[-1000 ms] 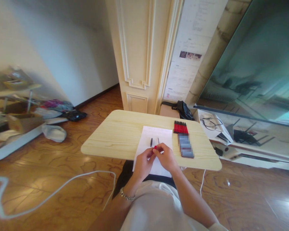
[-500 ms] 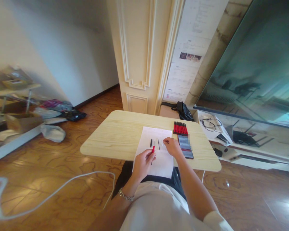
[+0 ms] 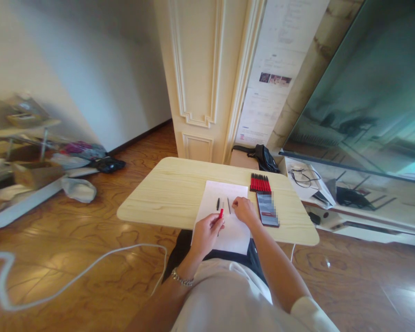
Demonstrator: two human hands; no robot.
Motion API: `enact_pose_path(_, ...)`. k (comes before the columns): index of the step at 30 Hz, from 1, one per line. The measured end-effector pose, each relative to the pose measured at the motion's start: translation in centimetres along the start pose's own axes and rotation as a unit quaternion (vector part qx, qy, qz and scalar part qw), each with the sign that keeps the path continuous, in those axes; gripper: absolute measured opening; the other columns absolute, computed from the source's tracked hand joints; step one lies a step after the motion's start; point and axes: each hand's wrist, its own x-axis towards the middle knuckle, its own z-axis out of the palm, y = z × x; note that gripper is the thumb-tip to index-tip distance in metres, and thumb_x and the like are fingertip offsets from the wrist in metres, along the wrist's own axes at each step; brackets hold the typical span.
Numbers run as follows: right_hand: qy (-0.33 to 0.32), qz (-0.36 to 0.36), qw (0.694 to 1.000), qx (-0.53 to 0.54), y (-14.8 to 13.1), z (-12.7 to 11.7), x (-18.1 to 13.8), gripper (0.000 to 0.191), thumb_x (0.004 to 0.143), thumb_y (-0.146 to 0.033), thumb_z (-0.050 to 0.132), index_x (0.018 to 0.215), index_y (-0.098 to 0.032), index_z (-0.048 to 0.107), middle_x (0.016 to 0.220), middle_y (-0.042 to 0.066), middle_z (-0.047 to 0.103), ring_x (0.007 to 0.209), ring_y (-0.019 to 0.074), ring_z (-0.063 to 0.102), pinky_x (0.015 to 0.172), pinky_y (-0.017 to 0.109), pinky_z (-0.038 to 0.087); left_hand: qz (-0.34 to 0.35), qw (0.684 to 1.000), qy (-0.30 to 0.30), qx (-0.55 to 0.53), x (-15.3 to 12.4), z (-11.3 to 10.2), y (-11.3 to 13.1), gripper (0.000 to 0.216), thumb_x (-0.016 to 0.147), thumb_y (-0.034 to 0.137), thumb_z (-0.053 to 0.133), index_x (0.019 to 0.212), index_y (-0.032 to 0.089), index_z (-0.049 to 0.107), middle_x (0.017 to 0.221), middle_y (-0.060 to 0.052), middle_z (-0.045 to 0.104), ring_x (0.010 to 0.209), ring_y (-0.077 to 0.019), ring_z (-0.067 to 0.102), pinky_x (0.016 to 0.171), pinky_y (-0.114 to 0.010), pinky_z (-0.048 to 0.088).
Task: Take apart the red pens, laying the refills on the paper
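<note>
My left hand is closed around a red pen barrel, its red end pointing up above the fingers. Just beyond it, a black pen cap lies on the white sheet of paper. A thin dark pen refill rests on the same sheet, close to my right hand's fingertips. A small pale piece lies between cap and refill. My right hand is low over the sheet's right edge with its fingers curled together; what they hold, if anything, is hidden.
A row of several red pens with black caps lies at the table's back right. A phone sits below them, beside my right forearm. A white cable runs across the floor at left.
My right hand has turned and its fingers have curled in lower on the paper. My left hand keeps hold of the red pen barrel. The view has shifted slightly.
</note>
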Motion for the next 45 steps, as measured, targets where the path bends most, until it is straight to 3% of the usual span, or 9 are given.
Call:
enact_pose_path(4, 0.026, -0.011, 0.999, 0.036, 0.2, -0.1, -0.1, 0.018, 0.083, -0.021, 0.052, 0.09, -0.016, 0.067, 0.092, 0.01, 0.068, 0.091, 0.0204, 0.061, 0.079, 0.028, 0.04, 0.002, 1.0, -0.007, 0.0, 0.0, -0.1, 0.1, 0.035, 0.084, 0.047, 0.052, 0.097, 0.017, 0.066, 0.079, -0.006, 0.071, 0.072, -0.0184, 0.068, 0.062, -0.024, 0.048)
enact_pose_path(7, 0.046, -0.03, 0.988, 0.142, 0.7, -0.1, 0.0, 0.02, 0.083, -0.02, 0.05, 0.094, -0.017, 0.067, 0.091, 0.007, 0.069, 0.088, 0.0179, 0.062, 0.078, 0.027, 0.042, 0.002, 1.0, -0.01, -0.001, 0.0, -0.2, 0.0, 0.034, 0.085, 0.046, 0.051, 0.097, 0.018, 0.066, 0.081, -0.006, 0.071, 0.073, -0.0181, 0.068, 0.062, -0.023, 0.049)
enact_pose_path(13, 0.012, -0.052, 0.916, 0.397, 0.4, -1.0, -1.0, 0.026, 0.079, -0.028, 0.052, 0.095, -0.013, 0.067, 0.08, 0.007, 0.069, 0.065, 0.0144, 0.061, 0.061, 0.026, 0.048, 0.0, 1.0, -0.017, -0.01, 0.1, 0.1, -0.4, 0.034, 0.085, 0.044, 0.052, 0.1, 0.017, 0.065, 0.081, -0.006, 0.07, 0.072, -0.018, 0.067, 0.063, -0.025, 0.049)
enact_pose_path(18, 0.001, -0.092, 0.874, 0.477, -1.4, -1.9, -2.9, 0.024, 0.076, -0.032, 0.058, 0.09, -0.015, 0.067, 0.077, 0.005, 0.068, 0.062, 0.0129, 0.059, 0.057, 0.024, 0.046, 0.007, 1.0, -0.023, -0.017, 0.1, 0.2, -0.5, 0.034, 0.085, 0.043, 0.052, 0.102, 0.016, 0.065, 0.081, -0.006, 0.069, 0.073, -0.0179, 0.066, 0.064, -0.025, 0.05)
enact_pose_path(23, -0.021, -0.117, 0.895, 0.43, -2.6, -2.3, -4.0, 0.021, 0.076, -0.031, 0.059, 0.087, -0.016, 0.069, 0.071, 0.002, 0.067, 0.062, 0.0124, 0.057, 0.056, 0.023, 0.043, 0.015, 1.0, -0.02, -0.004, 0.1, 0.1, -0.4, 0.033, 0.085, 0.042, 0.051, 0.102, 0.017, 0.065, 0.081, -0.006, 0.069, 0.073, -0.0175, 0.066, 0.066, -0.025, 0.05)
enact_pose_path(29, -0.031, -0.146, 0.926, 0.346, -2.8, -3.5, -4.5, 0.018, 0.078, -0.027, 0.059, 0.088, -0.018, 0.071, 0.084, 0.004, 0.071, 0.078, 0.0163, 0.063, 0.071, 0.027, 0.046, 0.023, 0.999, -0.023, 0.032, 0.1, 0.0, -0.3, 0.032, 0.086, 0.041, 0.051, 0.1, 0.018, 0.066, 0.075, -0.004, 0.069, 0.069, -0.016, 0.064, 0.063, -0.023, 0.047)
enact_pose_path(39, -0.068, -0.182, 0.928, 0.319, -2.4, -4.1, -4.8, 0.023, 0.079, -0.029, 0.06, 0.096, -0.021, 0.072, 0.094, 0.005, 0.071, 0.085, 0.0183, 0.063, 0.076, 0.029, 0.047, 0.031, 0.998, -0.026, 0.04, 0.1, 0.0, -0.5, 0.031, 0.087, 0.04, 0.05, 0.102, 0.018, 0.066, 0.075, -0.003, 0.068, 0.069, -0.0154, 0.063, 0.063, -0.023, 0.047)
enact_pose_path(42, -0.069, -0.163, 0.931, 0.319, -1.6, -3.5, -3.8, 0.029, 0.08, -0.028, 0.058, 0.106, -0.02, 0.069, 0.089, 0.005, 0.071, 0.078, 0.017, 0.063, 0.071, 0.028, 0.046, 0.026, 0.999, -0.024, 0.029, 0.1, -0.1, -0.6, 0.031, 0.086, 0.04, 0.051, 0.103, 0.018, 0.065, 0.078, -0.004, 0.069, 0.071, -0.016, 0.064, 0.064, -0.023, 0.047)
enact_pose_path(45, -0.026, -0.112, 0.956, 0.268, -0.6, -2.6, -2.1, 0.026, 0.081, -0.025, 0.056, 0.102, -0.017, 0.069, 0.084, 0.006, 0.071, 0.075, 0.0167, 0.062, 0.069, 0.027, 0.045, 0.022, 0.999, -0.017, 0.015, 0.0, 0.0, -0.7, 0.031, 0.085, 0.04, 0.053, 0.102, 0.018, 0.066, 0.081, -0.005, 0.07, 0.074, -0.0171, 0.065, 0.065, -0.023, 0.048)
